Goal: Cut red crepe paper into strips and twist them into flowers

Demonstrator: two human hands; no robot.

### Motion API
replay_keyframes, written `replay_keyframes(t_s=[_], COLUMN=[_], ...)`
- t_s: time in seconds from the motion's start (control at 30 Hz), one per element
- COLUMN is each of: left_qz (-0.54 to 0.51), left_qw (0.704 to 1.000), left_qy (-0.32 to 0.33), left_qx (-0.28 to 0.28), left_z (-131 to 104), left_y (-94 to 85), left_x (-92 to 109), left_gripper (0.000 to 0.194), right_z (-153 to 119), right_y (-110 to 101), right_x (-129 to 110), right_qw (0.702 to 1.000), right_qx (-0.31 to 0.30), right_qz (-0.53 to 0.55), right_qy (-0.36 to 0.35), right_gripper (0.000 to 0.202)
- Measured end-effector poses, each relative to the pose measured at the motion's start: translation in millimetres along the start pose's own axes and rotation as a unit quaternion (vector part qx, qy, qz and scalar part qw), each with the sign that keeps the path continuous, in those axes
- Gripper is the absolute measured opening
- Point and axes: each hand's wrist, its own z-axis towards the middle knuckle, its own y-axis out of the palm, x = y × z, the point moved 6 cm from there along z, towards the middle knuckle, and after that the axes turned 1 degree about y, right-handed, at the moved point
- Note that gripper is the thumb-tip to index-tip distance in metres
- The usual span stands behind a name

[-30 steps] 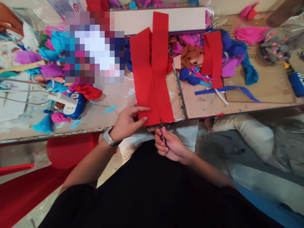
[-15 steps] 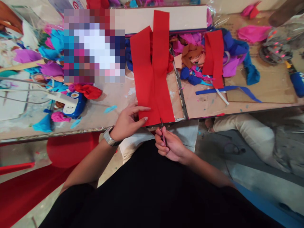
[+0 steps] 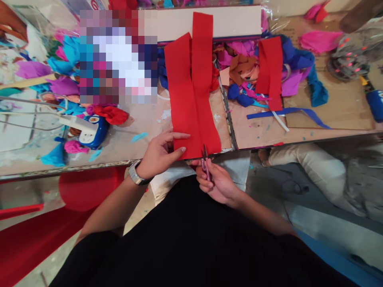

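Note:
My right hand (image 3: 217, 181) grips a small pair of scissors (image 3: 206, 165) with pinkish handles. Their dark blades are parted and point up at the lower edge of a wide red strip (image 3: 184, 99), which looks like crepe paper or cloth. The strip lies folded on the table, and its two upper ends spread apart. On its lower left corner rests my left hand (image 3: 163, 153), thumb and index finger apart, with nothing held between them. Whether the blades have the strip's edge between them is hard to make out.
Colourful scraps (image 3: 242, 71) and another folded red strip (image 3: 271, 73) lie to the right. A blue power socket (image 3: 94, 133) with cables stands left. Behind is a long white box (image 3: 206, 24). A person's leg (image 3: 311, 163) shows under the table's right side.
The scissor blades have parted, and my right hand has turned slightly, so more of the handles shows. The strip's lower right part has shifted slightly. My left hand stays in place.

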Motion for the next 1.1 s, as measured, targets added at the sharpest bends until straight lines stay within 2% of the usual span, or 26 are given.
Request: replay_keyframes(t_s=[0.3,0.73,1.1], left_qz=[-0.031,-0.045,-0.056], left_qw=[0.999,0.999,0.998], left_qy=[-0.037,-0.027,-0.029], left_qx=[0.000,0.006,0.002], left_z=[-2.4,-3.5,-4.8], left_y=[2.9,3.5,4.5], left_x=[0.8,1.9,-3.2], left_gripper=[0.035,0.034,0.034], right_z=[-5.9,-3.8,-1.2], right_y=[-0.8,2.6,7.3], right_x=[3.4,-2.7,-3.4], right_qw=[0.999,0.999,0.999], right_qx=[-0.036,-0.003,-0.013], right_qz=[0.006,-0.049,-0.036], right_qy=[0.011,0.004,0.008], right_gripper=[0.040,0.043,0.046])
